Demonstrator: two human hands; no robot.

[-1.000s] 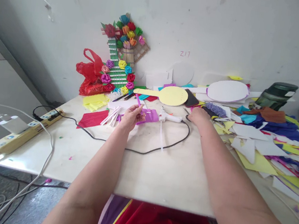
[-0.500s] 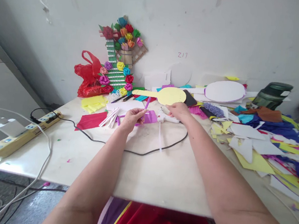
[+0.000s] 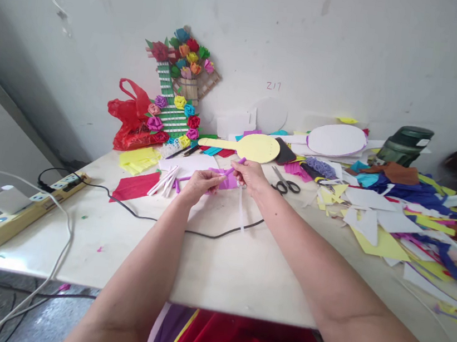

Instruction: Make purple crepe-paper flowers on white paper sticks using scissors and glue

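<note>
A slim purple stick, perhaps rolled paper, slants up to the right between my hands. My left hand is closed on its lower part, with thumb and fingers pinched together. The fingers of my right hand close on the upper part. Beneath them lies a purple paper sheet. To the left is a bunch of white paper sticks beside a red paper piece. A translucent glue stick extends toward me below my right hand; the glue gun is mostly hidden. Black-handled scissors lie by my right wrist.
A yellow paddle-shaped cutout lies behind my hands. Paper scraps heap at right near a dark green bottle. A black cord crosses the table from the power strip. Paper-flower decoration leans on the wall.
My right hand has come left and down from near the glue gun to grip the purple stick. The stick has tilted from near upright, and the scissors now show.
</note>
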